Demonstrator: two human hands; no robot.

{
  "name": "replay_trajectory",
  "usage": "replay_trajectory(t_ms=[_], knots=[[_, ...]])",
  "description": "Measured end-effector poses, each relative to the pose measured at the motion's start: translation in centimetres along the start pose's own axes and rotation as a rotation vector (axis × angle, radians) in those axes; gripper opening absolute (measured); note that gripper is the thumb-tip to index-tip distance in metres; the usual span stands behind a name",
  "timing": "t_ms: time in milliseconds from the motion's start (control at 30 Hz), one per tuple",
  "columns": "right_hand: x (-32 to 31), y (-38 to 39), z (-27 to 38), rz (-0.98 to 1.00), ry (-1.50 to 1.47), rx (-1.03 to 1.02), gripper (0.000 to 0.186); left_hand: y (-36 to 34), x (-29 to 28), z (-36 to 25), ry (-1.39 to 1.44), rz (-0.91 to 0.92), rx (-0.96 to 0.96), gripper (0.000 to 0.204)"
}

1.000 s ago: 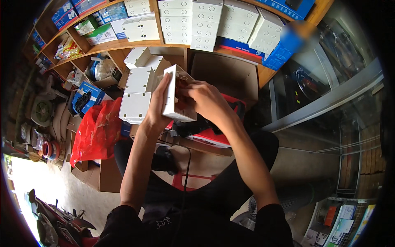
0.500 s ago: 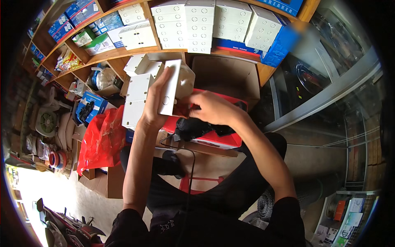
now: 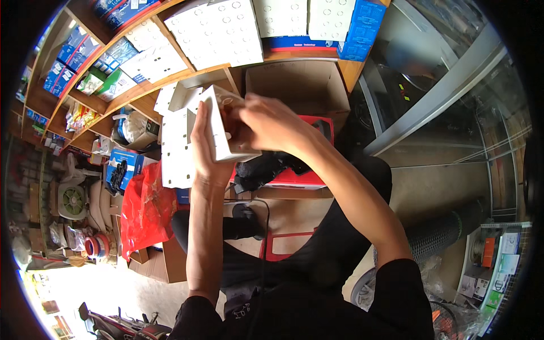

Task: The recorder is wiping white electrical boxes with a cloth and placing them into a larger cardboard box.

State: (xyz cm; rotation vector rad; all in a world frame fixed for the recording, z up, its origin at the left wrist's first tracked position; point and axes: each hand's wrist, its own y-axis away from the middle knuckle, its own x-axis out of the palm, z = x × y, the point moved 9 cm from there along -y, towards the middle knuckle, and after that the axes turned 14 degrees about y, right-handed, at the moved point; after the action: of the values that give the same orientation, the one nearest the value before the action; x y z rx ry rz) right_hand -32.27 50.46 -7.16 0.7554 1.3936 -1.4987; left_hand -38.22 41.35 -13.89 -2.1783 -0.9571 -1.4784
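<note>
A white electrical box (image 3: pixel 221 144), tilted, is gripped in my left hand (image 3: pixel 207 153); the palm and fingers lie along its left side. Its open side faces right, with something orange-brown in the shadow inside. My right hand (image 3: pixel 275 122) is at that opening, its fingers curled into the box. The fingertips are hidden and partly blurred, so what they pinch cannot be made out. Just left of the box stand stacked white boxes (image 3: pixel 174 150). Below my right hand, a red carton (image 3: pixel 300 178) holds a crumpled black item (image 3: pixel 258 173).
An open cardboard box (image 3: pixel 297 85) stands behind my hands, under wooden shelves with white and blue boxes. A red plastic bag (image 3: pixel 148 209) hangs at left. Glass panels in a metal frame (image 3: pixel 436 107) and a black mesh roll (image 3: pixel 436 235) are at right.
The held box has turned, so its open side now shows. My right hand has risen from over the red carton into the box's opening. The view has shifted slightly.
</note>
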Motion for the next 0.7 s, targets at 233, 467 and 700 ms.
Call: replay_trajectory(t_ms=[233, 467, 700], knots=[[3.4, 1.8, 0.9, 0.339, -0.536, -0.054, 0.025, 1.6, 1.0, -1.6, -0.200, -0.184, 0.082, 0.043], [0.3, 1.3, 0.5, -0.213, 0.019, 0.060, 0.030, 2.2, 1.4, -1.6, -0.210, -0.161, 0.148, 0.047], [0.2, 0.3, -0.9, -0.017, -0.328, 0.037, 0.043, 2.4, 1.2, -1.7, -0.226, -0.116, 0.241, 0.048]])
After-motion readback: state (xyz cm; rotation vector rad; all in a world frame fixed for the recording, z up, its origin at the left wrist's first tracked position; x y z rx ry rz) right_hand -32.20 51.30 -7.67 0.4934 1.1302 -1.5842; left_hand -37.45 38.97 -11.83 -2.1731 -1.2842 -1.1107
